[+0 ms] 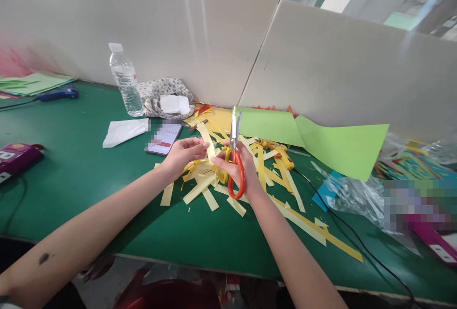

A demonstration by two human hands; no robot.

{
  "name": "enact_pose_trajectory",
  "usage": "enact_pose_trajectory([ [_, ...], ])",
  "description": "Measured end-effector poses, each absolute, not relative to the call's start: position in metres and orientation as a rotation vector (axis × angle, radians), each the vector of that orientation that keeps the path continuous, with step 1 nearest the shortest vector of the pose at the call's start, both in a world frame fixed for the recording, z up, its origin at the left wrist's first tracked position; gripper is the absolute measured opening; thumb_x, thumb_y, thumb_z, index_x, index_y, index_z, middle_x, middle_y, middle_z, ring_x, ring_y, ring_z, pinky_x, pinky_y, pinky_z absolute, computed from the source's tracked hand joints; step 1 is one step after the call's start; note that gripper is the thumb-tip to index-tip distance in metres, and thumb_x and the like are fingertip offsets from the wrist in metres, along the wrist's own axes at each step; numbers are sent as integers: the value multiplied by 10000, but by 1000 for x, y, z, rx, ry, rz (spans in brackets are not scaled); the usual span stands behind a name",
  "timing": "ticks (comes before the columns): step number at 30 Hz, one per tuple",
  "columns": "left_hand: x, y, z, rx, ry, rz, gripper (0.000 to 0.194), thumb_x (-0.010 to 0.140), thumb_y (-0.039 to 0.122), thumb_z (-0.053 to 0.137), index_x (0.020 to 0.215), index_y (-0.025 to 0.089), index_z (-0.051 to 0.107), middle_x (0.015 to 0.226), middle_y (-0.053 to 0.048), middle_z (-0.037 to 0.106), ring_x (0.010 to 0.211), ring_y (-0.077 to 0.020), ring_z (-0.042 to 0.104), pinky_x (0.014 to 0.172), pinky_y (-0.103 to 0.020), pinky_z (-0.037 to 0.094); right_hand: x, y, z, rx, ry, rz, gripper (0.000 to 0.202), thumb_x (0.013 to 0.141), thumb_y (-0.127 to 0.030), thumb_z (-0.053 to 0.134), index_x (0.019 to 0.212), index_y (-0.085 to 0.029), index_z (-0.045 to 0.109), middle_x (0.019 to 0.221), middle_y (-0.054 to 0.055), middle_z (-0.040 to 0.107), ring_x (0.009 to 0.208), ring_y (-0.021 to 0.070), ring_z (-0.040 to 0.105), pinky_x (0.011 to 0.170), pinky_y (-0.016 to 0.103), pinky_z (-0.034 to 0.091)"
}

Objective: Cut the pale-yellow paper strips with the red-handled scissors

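Observation:
Just left of the middle of the head view, my left hand (184,155) is closed, its thumb and fingers pinching a pale yellow paper strip (206,138). My right hand (243,171) is wrapped round scissors (233,144), whose blades point up and away from me. One red-orange handle loop hangs below that hand; a yellow loop shows beside it, and I cannot tell whether it belongs to the scissors. The right thumb and fingers also touch the strip's lower end. Under both hands lie many loose yellow paper strips (200,189), partly hidden by them.
A water bottle (125,83), a spotted cloth pouch (152,91), a tissue (123,133) and a phone (164,138) stand behind at left. Green sheets (332,147) lean at the wall. A yellow glue gun (283,156) trails a black cord (332,214) rightward, near clear plastic (360,199).

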State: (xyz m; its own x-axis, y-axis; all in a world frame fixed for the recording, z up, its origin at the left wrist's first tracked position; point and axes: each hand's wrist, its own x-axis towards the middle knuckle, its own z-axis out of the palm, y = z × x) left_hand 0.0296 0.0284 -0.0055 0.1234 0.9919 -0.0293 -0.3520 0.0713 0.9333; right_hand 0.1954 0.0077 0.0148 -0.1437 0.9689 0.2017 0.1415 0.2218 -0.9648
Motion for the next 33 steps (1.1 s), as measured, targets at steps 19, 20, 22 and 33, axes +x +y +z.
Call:
enact_pose_trajectory([
  [19,30,30,-6,960,935,1208,184,630,290,753,724,157,669,674,-14,666,631,-92,618,665,-212,504,192,9,11,-1182,-1435,1197,440,547,-253,729,938,-232,528,646,-66,555,592,142,607,630,316,508],
  [20,30,29,-6,961,935,1208,181,632,289,752,726,157,669,676,-15,667,631,-92,618,666,-213,504,192,9,11,-1183,-1438,1192,438,550,-254,727,939,-232,527,645,-65,557,590,143,608,628,317,507],
  [22,30,29,-6,966,931,1208,179,635,287,751,730,158,670,681,-14,668,633,-91,619,664,-209,503,192,9,10,-1189,-1449,1177,432,557,-253,722,941,-232,524,641,-66,564,581,141,609,619,308,501],
  [33,30,29,-5,970,888,1145,200,645,283,746,782,156,672,740,-20,669,655,-84,626,692,-202,507,193,9,7,-1174,-1466,1101,431,564,-272,726,943,-232,525,653,-56,565,601,146,598,618,320,504],
])
